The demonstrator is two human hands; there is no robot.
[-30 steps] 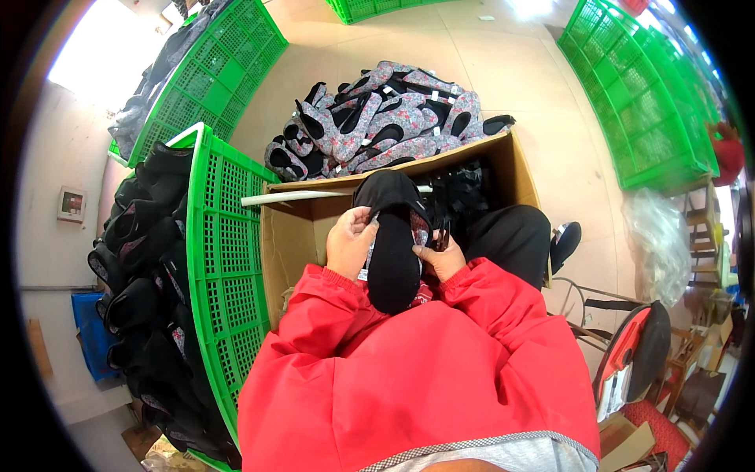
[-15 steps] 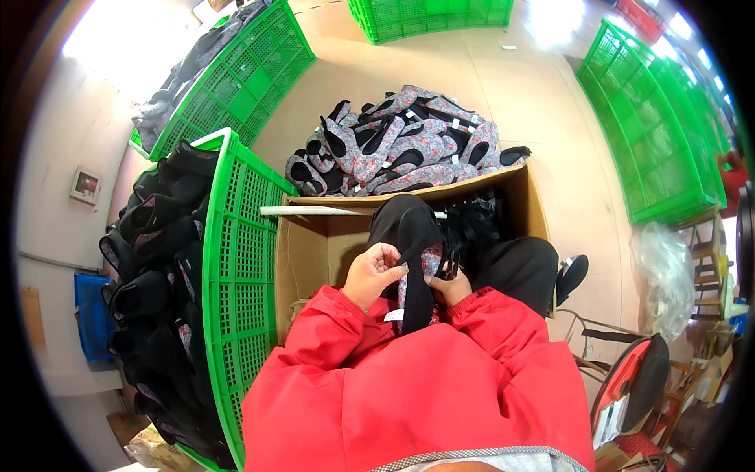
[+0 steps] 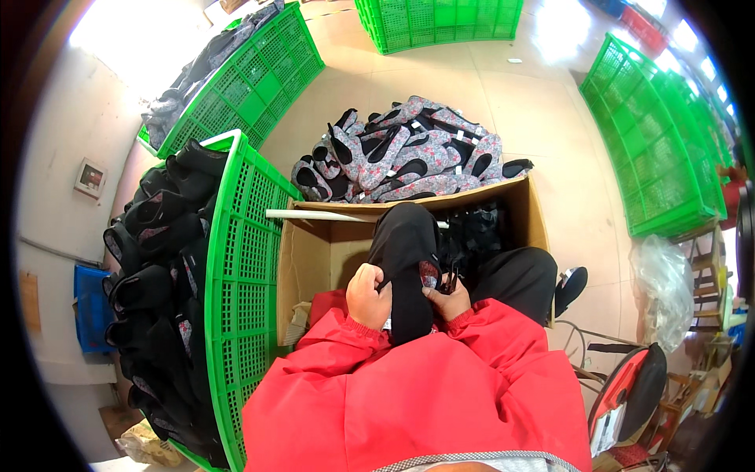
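Over my lap lies a black slipper [image 3: 411, 303] with a red-and-grey flowered part showing on its right side. My left hand [image 3: 367, 297] is closed on its left edge, fingers curled. My right hand [image 3: 448, 299] pinches the other edge beside the flowered patch; a small dark tool, perhaps snips, shows at its fingers, but its kind is unclear. Beyond my knees stands an open cardboard box [image 3: 314, 252] with a dark heap of black pieces [image 3: 474, 236] in its right part. A pale rod [image 3: 314, 214] lies across the box.
Past the box, flowered grey slippers [image 3: 409, 153] are piled on the floor. At my left, a green crate [image 3: 248, 307] stands beside stacked black slippers [image 3: 153, 291]. More green crates [image 3: 653, 141] stand farther off. Clear plastic sheeting [image 3: 664, 291] hangs at right.
My left hand has turned into a curled grip on the slipper's edge, and the black cloth now covers the flowered strip and most of the white tag. My right hand stays nearly in place.
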